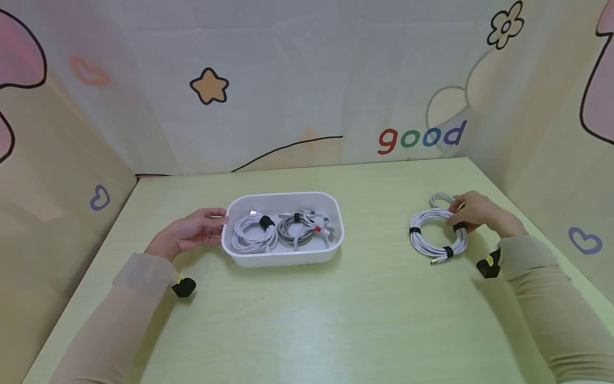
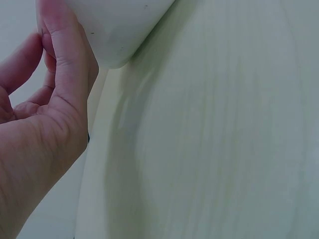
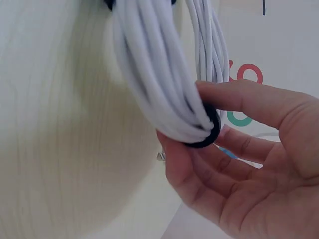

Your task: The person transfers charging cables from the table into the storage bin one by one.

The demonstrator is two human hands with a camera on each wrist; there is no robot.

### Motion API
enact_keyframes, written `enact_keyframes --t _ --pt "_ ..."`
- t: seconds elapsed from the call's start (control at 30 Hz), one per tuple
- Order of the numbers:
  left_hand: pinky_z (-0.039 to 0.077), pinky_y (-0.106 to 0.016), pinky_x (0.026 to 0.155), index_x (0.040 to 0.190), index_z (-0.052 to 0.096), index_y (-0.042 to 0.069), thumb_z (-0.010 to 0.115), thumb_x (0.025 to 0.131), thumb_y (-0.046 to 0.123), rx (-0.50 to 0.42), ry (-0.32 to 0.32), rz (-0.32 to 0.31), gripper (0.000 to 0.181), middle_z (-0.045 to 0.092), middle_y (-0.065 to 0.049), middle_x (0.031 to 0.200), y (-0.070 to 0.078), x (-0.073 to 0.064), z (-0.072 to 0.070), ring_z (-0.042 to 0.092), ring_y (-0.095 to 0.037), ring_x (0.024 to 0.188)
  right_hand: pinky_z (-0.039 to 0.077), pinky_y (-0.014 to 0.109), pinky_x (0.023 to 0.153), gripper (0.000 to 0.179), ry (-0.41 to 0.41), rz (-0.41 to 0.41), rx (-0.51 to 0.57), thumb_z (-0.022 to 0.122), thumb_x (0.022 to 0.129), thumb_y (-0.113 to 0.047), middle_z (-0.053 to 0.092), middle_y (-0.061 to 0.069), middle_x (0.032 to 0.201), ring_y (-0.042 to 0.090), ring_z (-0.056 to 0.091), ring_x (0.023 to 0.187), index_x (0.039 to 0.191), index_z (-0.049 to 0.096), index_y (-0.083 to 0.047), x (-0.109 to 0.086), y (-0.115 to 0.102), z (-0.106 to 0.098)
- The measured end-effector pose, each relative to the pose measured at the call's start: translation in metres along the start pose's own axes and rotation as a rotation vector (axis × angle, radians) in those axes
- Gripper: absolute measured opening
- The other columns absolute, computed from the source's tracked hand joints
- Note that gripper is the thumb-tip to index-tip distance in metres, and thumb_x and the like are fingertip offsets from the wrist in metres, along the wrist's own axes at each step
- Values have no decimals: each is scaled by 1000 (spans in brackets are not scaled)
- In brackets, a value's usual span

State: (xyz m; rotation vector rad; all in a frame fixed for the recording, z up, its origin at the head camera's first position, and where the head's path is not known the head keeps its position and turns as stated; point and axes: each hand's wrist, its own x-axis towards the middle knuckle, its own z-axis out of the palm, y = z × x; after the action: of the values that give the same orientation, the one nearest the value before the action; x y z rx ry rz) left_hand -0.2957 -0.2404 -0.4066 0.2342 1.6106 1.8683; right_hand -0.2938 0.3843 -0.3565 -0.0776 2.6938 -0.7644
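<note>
A white plastic box (image 1: 283,260) stands left of the middle of the table, with my left hand (image 1: 199,230) gripping its left end. Inside lie a white cable coil (image 1: 240,242) with a black strap, a grey cable coil (image 1: 284,234) and a smaller white cable (image 1: 303,237) with a red tie. Over on the right, my right hand (image 1: 475,213) pinches a large white cable coil (image 1: 424,246) at one of its black straps (image 3: 212,130). The right wrist view shows the thumb and fingers on opposite sides of this coil.
Behind the large coil is a smaller white cable coil (image 1: 437,198), partly covered by it. The pale wooden table (image 1: 288,325) is bounded by a printed cloth backdrop (image 1: 288,96) at the back and both sides. A black wrist camera (image 1: 184,287) hangs under the left sleeve.
</note>
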Motion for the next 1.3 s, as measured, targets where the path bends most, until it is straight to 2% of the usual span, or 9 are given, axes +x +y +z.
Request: enact_keyframes --t 0.23,0.53,1.17,1.3 --pt "59 -26 71 100 56 9 40 102 4 -7 -37 18 17 65 1 88 0 -1 0 65 -12 80 59 28 63 42 -57 0 86 71 86 -14 65 1 77 12 62 67 112 56 16 -2 0 -1" --pt "59 -26 70 100 57 9 41 102 3 -23 -43 18 17 65 0 87 1 -1 0 65 -12 80 57 25 64 45 -55 -21 97 69 88 -15 67 2 81 10 63 68 117 55 18 0 -2 2" --pt "59 -27 71 101 55 8 41 102 3 -16 -29 12 15 65 -1 89 0 -1 1 65 -13 81 58 24 68 36 -66 -38 165 67 90 -11 66 2 79 13 63 68 115 57 14 11 -33 5" --pt "59 -27 71 102 55 8 41 102 4 -14 -32 10 14 65 -1 90 0 -1 0 66 -13 81 58 24 69 39 -73 -43 171 66 90 -11 68 2 80 13 64 69 118 56 14 12 -40 5"
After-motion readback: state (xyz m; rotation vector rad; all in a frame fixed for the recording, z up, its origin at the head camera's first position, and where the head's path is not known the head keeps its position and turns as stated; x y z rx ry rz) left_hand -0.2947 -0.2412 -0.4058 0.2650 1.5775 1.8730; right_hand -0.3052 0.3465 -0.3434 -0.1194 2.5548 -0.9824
